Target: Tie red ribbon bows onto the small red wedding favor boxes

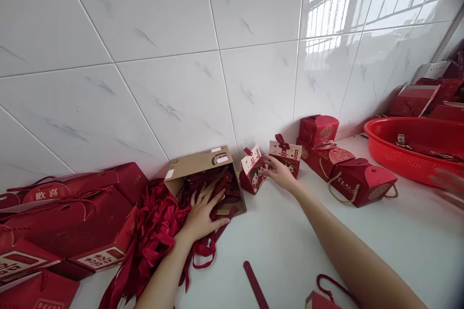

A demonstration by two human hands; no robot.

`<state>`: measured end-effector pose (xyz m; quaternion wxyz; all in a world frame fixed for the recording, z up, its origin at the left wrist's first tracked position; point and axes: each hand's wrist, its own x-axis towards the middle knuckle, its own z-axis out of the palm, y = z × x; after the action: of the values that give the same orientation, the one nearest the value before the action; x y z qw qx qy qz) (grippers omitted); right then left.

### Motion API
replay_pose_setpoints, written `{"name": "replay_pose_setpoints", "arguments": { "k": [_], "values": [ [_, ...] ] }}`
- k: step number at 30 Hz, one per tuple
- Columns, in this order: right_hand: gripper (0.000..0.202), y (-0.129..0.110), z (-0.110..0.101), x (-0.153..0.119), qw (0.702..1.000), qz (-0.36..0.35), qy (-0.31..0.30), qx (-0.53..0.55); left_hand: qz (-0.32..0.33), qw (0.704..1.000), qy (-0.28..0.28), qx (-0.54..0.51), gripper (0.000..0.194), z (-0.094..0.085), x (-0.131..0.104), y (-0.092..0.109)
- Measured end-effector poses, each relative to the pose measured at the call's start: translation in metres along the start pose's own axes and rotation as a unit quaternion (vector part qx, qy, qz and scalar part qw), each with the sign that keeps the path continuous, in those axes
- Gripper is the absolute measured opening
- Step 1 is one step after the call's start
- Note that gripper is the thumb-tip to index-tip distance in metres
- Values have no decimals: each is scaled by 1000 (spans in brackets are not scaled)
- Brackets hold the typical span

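My left hand (203, 215) lies with spread fingers at the opening of a cardboard box (197, 166) tipped on its side, over the dark red strips (230, 188) inside it. My right hand (278, 172) touches the right side of a small red and cream gift box (253, 174) with cartoon figures; its fingers are slightly apart and not wrapped round it. Just behind that hand stands a similar small box (286, 154) with a ribbon loop on top. A loose dark red strip (254, 284) rests on the white table near the front.
Large red boxes (97, 222) and a heap of red ribbon (155, 227) fill the left. Red boxes with rope handles (362, 181) stand right of centre, beside a red plastic basket (395, 154). Another person's blurred hand (451, 186) is at the right edge. A tiled wall (174, 96) rises behind.
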<state>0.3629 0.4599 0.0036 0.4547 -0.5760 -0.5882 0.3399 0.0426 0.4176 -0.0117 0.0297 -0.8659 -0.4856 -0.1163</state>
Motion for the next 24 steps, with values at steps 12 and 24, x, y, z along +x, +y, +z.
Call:
{"name": "replay_pose_setpoints", "arguments": {
  "k": [12,24],
  "values": [
    [96,33,42,0,996,-21,85,-34,-3,1000,10,-18,75,-1,2,2],
    [13,30,38,-3,992,-88,58,-73,-8,1000,3,-20,74,-3,2,3]
  ]
}}
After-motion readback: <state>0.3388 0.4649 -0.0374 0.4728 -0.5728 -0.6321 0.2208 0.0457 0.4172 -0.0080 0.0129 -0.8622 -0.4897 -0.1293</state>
